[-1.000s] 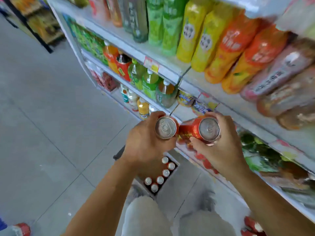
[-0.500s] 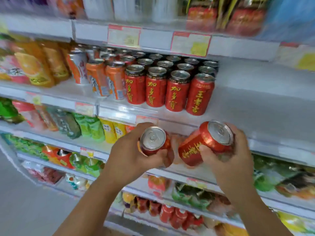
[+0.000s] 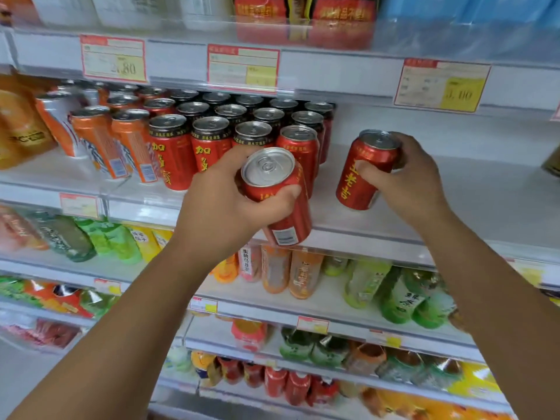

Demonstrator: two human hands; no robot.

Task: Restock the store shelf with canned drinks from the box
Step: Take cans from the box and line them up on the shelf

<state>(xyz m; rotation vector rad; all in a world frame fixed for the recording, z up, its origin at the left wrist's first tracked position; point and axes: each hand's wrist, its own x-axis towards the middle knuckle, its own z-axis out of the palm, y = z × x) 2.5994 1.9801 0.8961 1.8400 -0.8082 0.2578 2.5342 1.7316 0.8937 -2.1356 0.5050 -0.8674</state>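
Note:
My left hand [image 3: 224, 201] grips a red can [image 3: 277, 195] with a silver top, tilted, just in front of the shelf's front edge. My right hand [image 3: 409, 180] holds a second red can [image 3: 365, 174] with yellow lettering, its base on or just above the white shelf [image 3: 454, 189], to the right of the stocked block. Several rows of red cans [image 3: 212, 137] stand upright on that shelf behind my left hand. The box is out of view.
Orange and white cans [image 3: 103, 140] stand left of the red ones. To the right of the held can the shelf board is bare up to a dark item [image 3: 553, 165] at the frame edge. Price tags [image 3: 242, 68] line the shelf above. Bottled drinks [image 3: 394, 292] fill the lower shelves.
My view rose from the floor and box to the can shelf. Both hands lifted their cans; the right one moved onto the shelf, the left one up to the shelf edge.

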